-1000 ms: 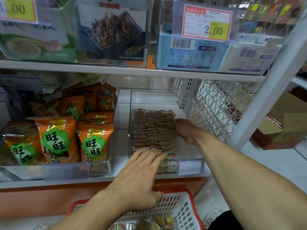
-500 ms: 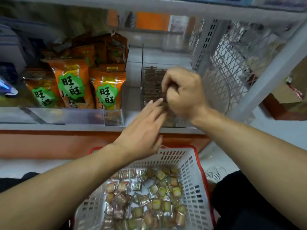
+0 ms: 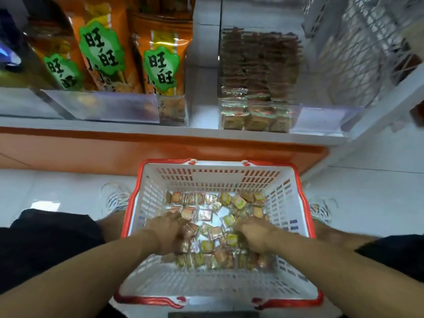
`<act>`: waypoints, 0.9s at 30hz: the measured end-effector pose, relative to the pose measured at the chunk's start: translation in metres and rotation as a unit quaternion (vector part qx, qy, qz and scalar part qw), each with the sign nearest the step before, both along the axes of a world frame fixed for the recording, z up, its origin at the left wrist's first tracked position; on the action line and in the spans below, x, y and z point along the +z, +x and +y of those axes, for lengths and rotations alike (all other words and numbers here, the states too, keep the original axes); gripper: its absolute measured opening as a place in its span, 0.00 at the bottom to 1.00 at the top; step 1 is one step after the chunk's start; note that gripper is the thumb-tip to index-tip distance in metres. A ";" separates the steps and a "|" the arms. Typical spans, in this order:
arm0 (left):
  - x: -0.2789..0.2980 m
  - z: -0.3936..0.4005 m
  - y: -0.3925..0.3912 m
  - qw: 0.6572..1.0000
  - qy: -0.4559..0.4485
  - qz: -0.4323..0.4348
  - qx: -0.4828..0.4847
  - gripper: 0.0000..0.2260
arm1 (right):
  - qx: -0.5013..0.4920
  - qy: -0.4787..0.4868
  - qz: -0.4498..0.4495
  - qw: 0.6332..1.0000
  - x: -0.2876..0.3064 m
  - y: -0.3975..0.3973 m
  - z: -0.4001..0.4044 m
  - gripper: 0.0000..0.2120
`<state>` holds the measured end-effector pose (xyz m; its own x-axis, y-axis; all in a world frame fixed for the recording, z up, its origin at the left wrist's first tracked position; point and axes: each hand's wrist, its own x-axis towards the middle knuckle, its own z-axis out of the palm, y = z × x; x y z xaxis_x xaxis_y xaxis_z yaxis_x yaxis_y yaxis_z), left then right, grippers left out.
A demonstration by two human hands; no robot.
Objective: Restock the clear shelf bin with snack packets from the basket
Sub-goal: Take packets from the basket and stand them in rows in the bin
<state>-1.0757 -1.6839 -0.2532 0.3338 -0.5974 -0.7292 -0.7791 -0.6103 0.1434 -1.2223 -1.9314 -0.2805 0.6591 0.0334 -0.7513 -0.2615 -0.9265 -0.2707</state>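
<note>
Both hands down inside the white, red-rimmed basket [image 3: 284,203] on the floor. Left hand [image 3: 166,232] buried among the loose snack packets [image 3: 207,228], fingers curled round a few of them. Right hand [image 3: 254,235] likewise in the heap on the opposite side, fingers bent down into the packets; actual grasp hard to tell through the blur. Packets scattered across the basket bottom, mostly between and ahead of the two hands. Above, on the white shelf [image 3: 202,131], the clear shelf bin [image 3: 321,115] with packets stacked in neat rows on its left part, right part bare. Just left of it, orange snack bags [image 3: 160,63] standing upright behind a clear front panel.
</note>
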 end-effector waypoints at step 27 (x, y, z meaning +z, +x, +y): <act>-0.108 -0.017 -0.069 0.967 0.085 0.020 0.239 0.19 | 0.139 0.025 -0.002 0.990 -0.080 0.022 0.070 0.33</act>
<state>-1.1448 -1.7014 -0.3616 0.5112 -0.2517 -0.8218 -0.3980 -0.9168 0.0332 -1.2002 -1.8609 -0.3606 0.6222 0.2503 -0.7418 0.0024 -0.9481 -0.3179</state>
